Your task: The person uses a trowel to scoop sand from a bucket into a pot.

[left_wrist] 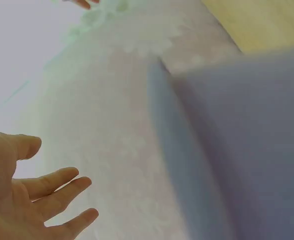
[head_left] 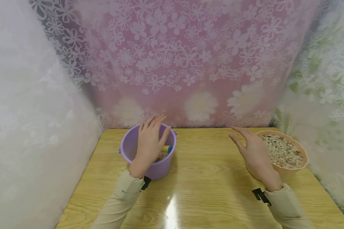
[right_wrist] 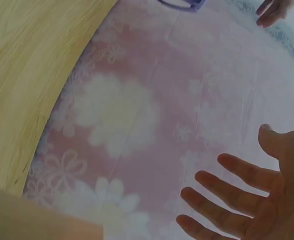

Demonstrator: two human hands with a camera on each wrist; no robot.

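My left hand hovers over a purple bucket, its fingers extended and holding nothing. Inside the bucket lie a grainy, flaky material and a yellow handle with a blue end, partly hidden by the hand. On the right, my right hand is held up beside a peach-coloured bowl with a scalloped rim, overlapping its left side in the head view. Pale mixed flakes fill that bowl. The right wrist view shows the right fingers spread and bare.
Both containers stand toward the back of a wood-grain table. A pink floral curtain hangs behind it, with a whitish sheet on the left and a green-leafed floral sheet on the right.
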